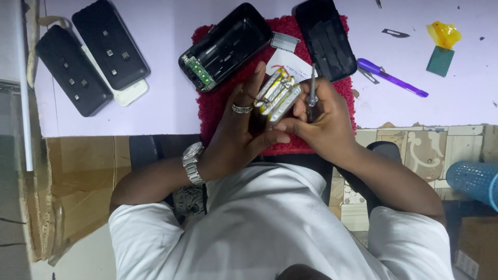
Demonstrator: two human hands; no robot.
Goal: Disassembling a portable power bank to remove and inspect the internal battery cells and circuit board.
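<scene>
Above the red mat [218, 111] on the counter [171, 62], the left hand [236, 135] grips a battery pack [277, 96] by its edges; the right hand [321, 122] clasps a screwdriver [313, 85] against it. The foil-wrapped cells look light, stiff, easily punctured, so the edges are the safest hold.

A battery pack [277, 96] is held between the left hand [244, 129] and the right hand [321, 122], above a mat [218, 106]. A screwdriver [312, 88] is gripped just right of the pack. An opened case [225, 46] is placed beyond the grip, to the left; a cover [326, 37] beyond, to the right. A knife [397, 80] is found well right. Two closed cases [91, 57] are set far left.
</scene>
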